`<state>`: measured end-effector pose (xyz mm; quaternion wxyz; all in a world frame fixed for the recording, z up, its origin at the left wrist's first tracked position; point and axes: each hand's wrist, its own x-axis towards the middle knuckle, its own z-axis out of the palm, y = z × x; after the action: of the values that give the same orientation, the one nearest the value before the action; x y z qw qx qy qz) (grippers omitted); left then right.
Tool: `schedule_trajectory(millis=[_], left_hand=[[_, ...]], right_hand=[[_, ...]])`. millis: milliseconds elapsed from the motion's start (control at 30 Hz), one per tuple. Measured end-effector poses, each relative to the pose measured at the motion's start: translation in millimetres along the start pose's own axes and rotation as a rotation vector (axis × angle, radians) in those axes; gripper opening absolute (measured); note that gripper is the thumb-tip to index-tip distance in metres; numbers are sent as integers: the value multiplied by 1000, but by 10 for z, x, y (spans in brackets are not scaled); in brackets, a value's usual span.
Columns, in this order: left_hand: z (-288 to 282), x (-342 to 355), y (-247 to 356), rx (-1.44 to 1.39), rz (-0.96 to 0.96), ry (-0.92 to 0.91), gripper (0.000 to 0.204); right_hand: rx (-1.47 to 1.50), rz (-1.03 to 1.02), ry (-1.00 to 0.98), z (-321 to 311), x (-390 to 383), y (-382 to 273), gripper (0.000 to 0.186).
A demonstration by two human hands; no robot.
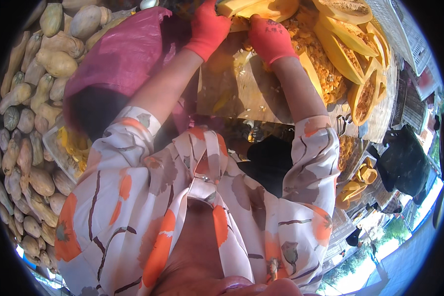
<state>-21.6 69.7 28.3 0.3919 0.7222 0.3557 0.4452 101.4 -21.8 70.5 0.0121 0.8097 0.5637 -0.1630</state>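
Both my hands wear red gloves and reach to the far edge of the view over a wooden board [227, 96]. My left hand [209, 30] is closed, its fingertips partly hidden at the top. Close by on the right, my right hand [273, 38] has curled fingers turned toward the left one. A small bit of orange flesh [239, 23] shows between the two; whatever the fingers grip cannot be made out. Cut yellow-orange squash pieces [267, 7] lie just beyond the hands. Pale seeds are scattered on the board.
Right of my hands, stringy orange pulp with seeds [325, 74] is heaped among hollow squash halves [366, 96]. A pink plastic bag [116, 56] bulges beside my left forearm. Many whole squashes [39, 180] pile up at the left, near a crate [52, 143] of yellow scraps.
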Motion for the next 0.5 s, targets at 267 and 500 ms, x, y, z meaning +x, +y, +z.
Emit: schedule_trajectory(millis=[267,500], left_hand=[[139,-20,16,-151,28,26,41],[-236,-111,93,-314,-346,-26,46]], right_hand=[[-130,-68,-19,111,-525,130,17],[-42,162,168,-383,124,432,23]])
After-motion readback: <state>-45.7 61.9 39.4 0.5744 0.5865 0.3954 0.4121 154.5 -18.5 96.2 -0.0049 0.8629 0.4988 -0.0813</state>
